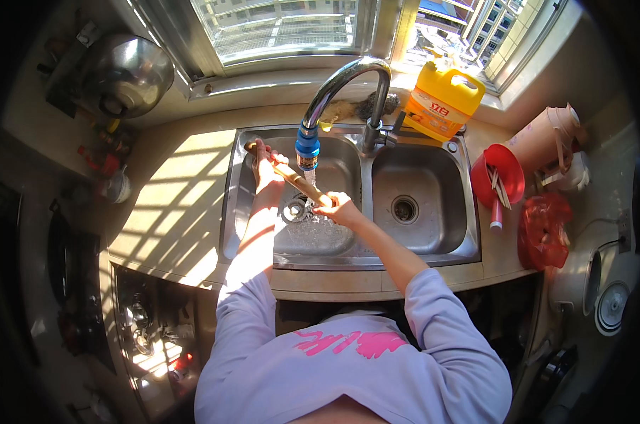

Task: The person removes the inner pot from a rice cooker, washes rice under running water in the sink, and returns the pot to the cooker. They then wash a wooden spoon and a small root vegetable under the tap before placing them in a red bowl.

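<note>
My left hand [265, 165] grips the upper left end of a long, slim brown stick-shaped thing [299, 183]; whether it is wood or a root vegetable I cannot tell. Around its lower right end my right hand [343, 209] is closed. The thing slants across the left bowl [320, 241] of a steel double sink. Water [310, 176] runs from the blue filter nozzle [307, 144] of a chrome gooseneck faucet [335, 79] onto it and splashes into the bowl, near the drain strainer [294, 210].
The right bowl [426, 175] has an open drain. Behind it stands a yellow detergent jug [443, 103]. On the right are a red dipper [487, 159] holding pale sticks, a pink thermos jug [545, 132] and a red plastic bag [545, 230]. A steel wok-like pan [129, 74] hangs left.
</note>
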A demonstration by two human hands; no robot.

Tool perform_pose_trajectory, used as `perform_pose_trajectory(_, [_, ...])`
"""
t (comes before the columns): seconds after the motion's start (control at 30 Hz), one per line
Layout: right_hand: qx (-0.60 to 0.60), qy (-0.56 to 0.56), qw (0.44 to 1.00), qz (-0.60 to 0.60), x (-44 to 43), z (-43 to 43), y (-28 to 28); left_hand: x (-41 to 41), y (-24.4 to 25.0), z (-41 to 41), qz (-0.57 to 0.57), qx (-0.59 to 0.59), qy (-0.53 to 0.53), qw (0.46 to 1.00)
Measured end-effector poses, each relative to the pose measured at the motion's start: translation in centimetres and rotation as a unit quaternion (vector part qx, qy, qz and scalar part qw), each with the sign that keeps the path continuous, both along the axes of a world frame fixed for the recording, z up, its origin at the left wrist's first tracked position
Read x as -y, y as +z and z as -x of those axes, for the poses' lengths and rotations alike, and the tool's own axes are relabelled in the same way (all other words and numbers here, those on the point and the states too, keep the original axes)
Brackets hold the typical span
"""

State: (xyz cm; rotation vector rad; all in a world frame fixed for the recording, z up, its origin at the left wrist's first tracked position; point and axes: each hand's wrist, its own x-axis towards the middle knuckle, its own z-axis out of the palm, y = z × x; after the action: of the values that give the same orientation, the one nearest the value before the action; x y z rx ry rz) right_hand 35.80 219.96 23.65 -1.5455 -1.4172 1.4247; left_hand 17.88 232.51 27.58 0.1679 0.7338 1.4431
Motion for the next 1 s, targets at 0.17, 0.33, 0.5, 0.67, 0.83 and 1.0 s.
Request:
perform_pose_trajectory(0.17, [-0.32, -0.037, 0.916, 0.241, -3.0, -0.2, 4.7, 0.3, 0.4, 3.9, -0.068, 0.023, 0.074, 0.995])
perform_pose_trajectory(0.33, [-0.2, -0.194, 0.94, 0.196, -6.3, 4.0, 2.7, 0.9, 1.2, 5.4, -0.072, 0.009, 0.169, 0.983])
perform_pose_trajectory(0.5, [-0.02, 0.119, 0.991, -0.058, -5.8, 5.9, 5.1, 2.4, -2.5, 2.5, -0.005, -0.062, 0.153, 0.986])
perform_pose_trajectory(0.67, [0.128, 0.116, 0.985, 0.016, -1.2, 1.2, 5.4, 4.3, -5.6, -3.5, 0.176, -0.09, 0.055, 0.979])
perform_pose_trajectory(0.83, [0.113, 0.077, 0.987, 0.08, 4.7, -5.9, 10.2, 3.0, -7.2, -7.0, 0.214, -0.05, 0.026, 0.975])
perform_pose_trajectory(1.0, [-0.05, 0.051, 0.974, 0.216, 7.0, -11.2, 11.8, 2.8, -6.4, -6.0, 0.144, 0.101, -0.116, 0.978])
